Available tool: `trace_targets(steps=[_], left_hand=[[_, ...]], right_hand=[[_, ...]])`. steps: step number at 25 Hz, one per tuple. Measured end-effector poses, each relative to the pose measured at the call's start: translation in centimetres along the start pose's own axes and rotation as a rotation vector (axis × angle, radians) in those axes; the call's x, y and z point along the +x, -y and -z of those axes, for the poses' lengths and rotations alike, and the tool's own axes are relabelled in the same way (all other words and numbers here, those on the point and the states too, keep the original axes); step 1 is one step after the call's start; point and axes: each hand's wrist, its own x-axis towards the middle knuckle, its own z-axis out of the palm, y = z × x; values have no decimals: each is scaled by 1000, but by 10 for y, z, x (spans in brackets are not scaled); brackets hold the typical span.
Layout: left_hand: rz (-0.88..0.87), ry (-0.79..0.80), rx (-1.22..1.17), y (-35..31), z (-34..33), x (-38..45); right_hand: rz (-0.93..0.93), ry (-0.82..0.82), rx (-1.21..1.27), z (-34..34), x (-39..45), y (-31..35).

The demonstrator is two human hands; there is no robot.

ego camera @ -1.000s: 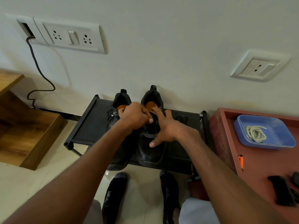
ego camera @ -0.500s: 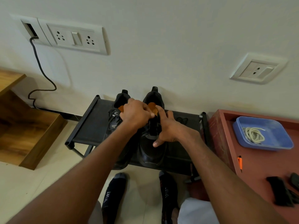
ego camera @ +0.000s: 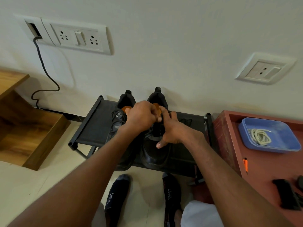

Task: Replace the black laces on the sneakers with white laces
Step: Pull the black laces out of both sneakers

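While both hands work over the right sneaker (ego camera: 155, 149), little has changed from a second ago: they have stayed at the top of its tongue, the left hand (ego camera: 141, 116) shifting only slightly toward the heel. That hand is curled into a loose fist with fingertips pinched together at the tongue; whether it has hold of a black lace there cannot be made out. The right hand (ego camera: 171, 131) lies more open against the sneaker's side, its index finger pointing up toward the orange lining and its thumb stretched down over the toe area. The left sneaker (ego camera: 120, 118) sits just beside the right one, its black lace (ego camera: 117, 115) lying loose across the upper. Both sneakers stand heels to the wall on a low black rack (ego camera: 91, 128). To the right, a red table (ego camera: 265, 166) carries a blue tray (ego camera: 278, 128) holding the coiled white laces (ego camera: 259, 136), well apart from the sneakers. An orange marker (ego camera: 245, 164) and dark objects lie nearer the table's front. Two socket plates are fixed to the pale wall, a black cable (ego camera: 44, 68) hanging from the left one. A wooden step (ego camera: 32, 128) sits at far left. The person's socked feet (ego camera: 117, 199) rest on the light tiled floor.
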Motion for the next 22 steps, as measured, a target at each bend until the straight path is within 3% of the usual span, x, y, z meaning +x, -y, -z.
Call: trace_targets(steps=[2,4,9,13,15,17,18,19,20,22], left_hand=[[186,107,-477,-1,12,2],[221,179,-537,1,19,0],[-173,2,256,9,7,0],[-183,-86,288,8,6,7],[-116,-126,-28,5,11,8],[62,-90,-631,1,27,7],[100,-41,-780,2,32,7],[77,-21,-745,4,34,8],[12,-22,-555,8,35,7],[-116,-11,-12,16,27,6]], right_hand=[[-6,10,3,1,0,-1],[-14,16,-6,1,0,-2],[-4,-5,-10,-1,2,-3],[7,-20,-5,-2,1,-4],[4,-19,-16,-1,0,-4],[2,-12,-28,0,0,-4],[-2,-11,-31,0,0,-4],[-4,-9,-30,0,0,-4],[-1,-9,-27,-1,0,-4],[9,-13,-24,-2,2,-4]])
